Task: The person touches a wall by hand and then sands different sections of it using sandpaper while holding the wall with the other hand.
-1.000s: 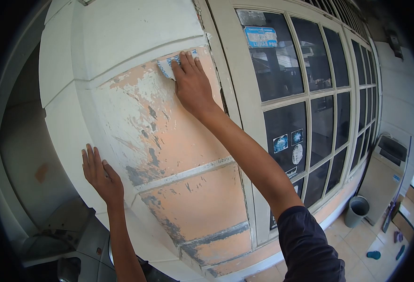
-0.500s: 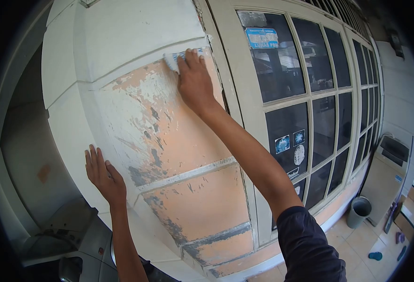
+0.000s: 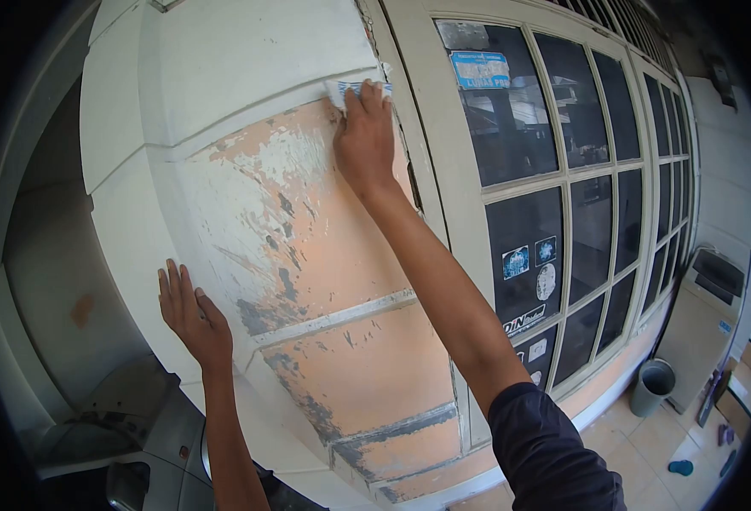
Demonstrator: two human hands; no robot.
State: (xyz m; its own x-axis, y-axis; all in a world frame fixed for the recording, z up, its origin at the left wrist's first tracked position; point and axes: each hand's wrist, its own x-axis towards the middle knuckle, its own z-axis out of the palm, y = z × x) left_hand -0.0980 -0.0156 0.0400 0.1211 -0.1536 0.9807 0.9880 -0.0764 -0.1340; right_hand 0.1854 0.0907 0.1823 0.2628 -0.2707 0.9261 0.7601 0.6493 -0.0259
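Note:
My right hand [image 3: 365, 140] is closed on a white sheet with blue marks [image 3: 339, 90], pressed against the wall at the top of the peach-coloured panel [image 3: 350, 230], near the window frame. Only the sheet's edges show around the fingers. White and grey patches mottle the panel's left side. My left hand [image 3: 195, 319] lies open on the white wall edge [image 3: 128, 230], fingers pointing up, holding nothing.
A paned window [image 3: 524, 226] with stickers fills the right side. Beyond it stand a washing machine [image 3: 701, 315] and a grey bucket [image 3: 652, 386] on the tiled floor. A vehicle [image 3: 149, 426] is at lower left.
My right hand has moved right with the sheet along the panel's top edge, closer to the window frame. My left hand stays in place on the wall.

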